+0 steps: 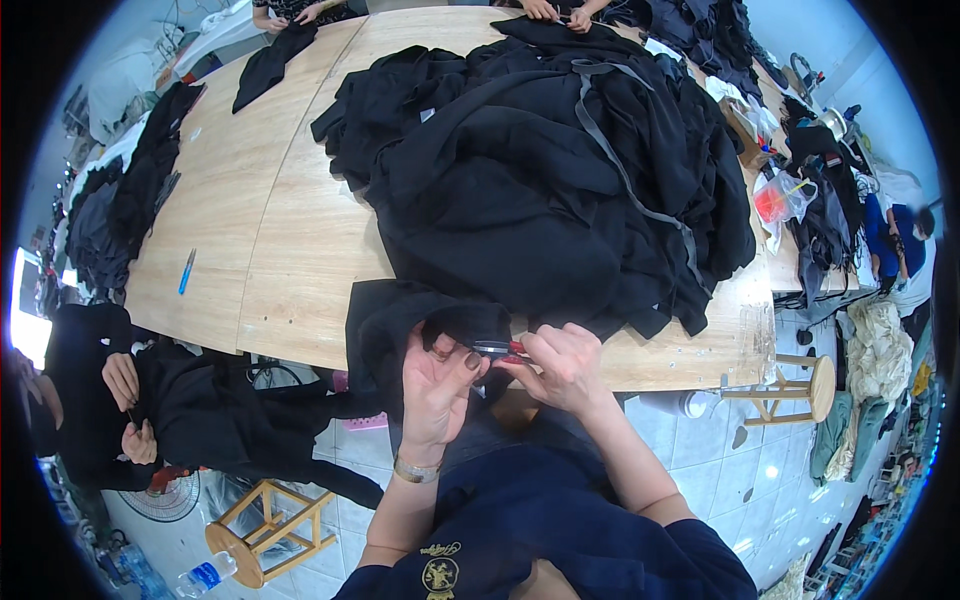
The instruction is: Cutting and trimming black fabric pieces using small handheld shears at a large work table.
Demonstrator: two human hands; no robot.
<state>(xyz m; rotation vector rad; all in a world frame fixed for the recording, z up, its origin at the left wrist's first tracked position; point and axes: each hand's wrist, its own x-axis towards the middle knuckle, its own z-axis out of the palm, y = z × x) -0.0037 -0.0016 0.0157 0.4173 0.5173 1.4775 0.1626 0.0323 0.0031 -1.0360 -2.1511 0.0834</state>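
At the near edge of the table, my left hand (432, 395) is turned palm up with its fingers closed on a black garment (380, 312). A watch or bracelet circles that wrist. My right hand (562, 365) grips red-handled thread snips (516, 350), whose metal blades point left, close to my left fingertips and the cloth. Any thread between the blades is too small to make out. Just beyond both hands rises a big heap of black garments (490, 200), with a grey strip (605, 145) trailing across it.
Blue-handled snips (187, 272) lie on the wooden table (290, 265). At left, a co-worker's hands (122, 382) handle black cloth; other people's hands (570, 16) work across the table. Wooden stools (822, 388) stand on both sides. A red drink (772, 203) sits at right.
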